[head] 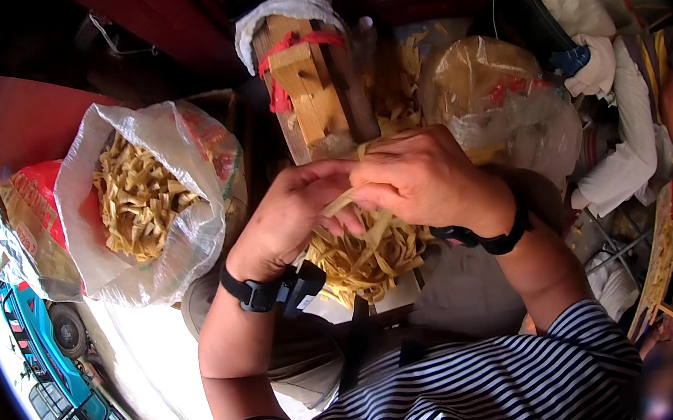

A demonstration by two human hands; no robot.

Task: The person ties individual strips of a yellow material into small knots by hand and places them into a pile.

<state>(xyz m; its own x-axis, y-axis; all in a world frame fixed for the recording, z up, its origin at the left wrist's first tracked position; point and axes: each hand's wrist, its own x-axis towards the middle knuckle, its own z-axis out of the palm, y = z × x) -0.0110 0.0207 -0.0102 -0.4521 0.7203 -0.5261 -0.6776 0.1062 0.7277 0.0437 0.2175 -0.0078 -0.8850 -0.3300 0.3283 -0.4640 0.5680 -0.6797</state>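
Note:
My left hand [305, 204] and my right hand [413, 174] meet in front of a wooden fixture. A pale, flat strip of dried plant fibre [339, 202] runs between them. My right thumb and fingers pinch it, and my left fingers curl around its other part, partly hidden. Below the hands lies a heap of tan strips [373, 261] at my lap. Just beyond them stands the wooden fixture [315, 98], made of blocks with a peg, tied with a red cloth band [278, 62] and topped by a white cloth [297, 8].
On the left, an open woven plastic sack [84, 236] holds many folded strips [132, 194]. A filled clear plastic bag [497, 101] sits at right, below a dark bucket [537, 10]. Another person's sleeved arm [624, 137] and a long tray [656, 268] are farther right. A blue vehicle [50, 351] stands outside.

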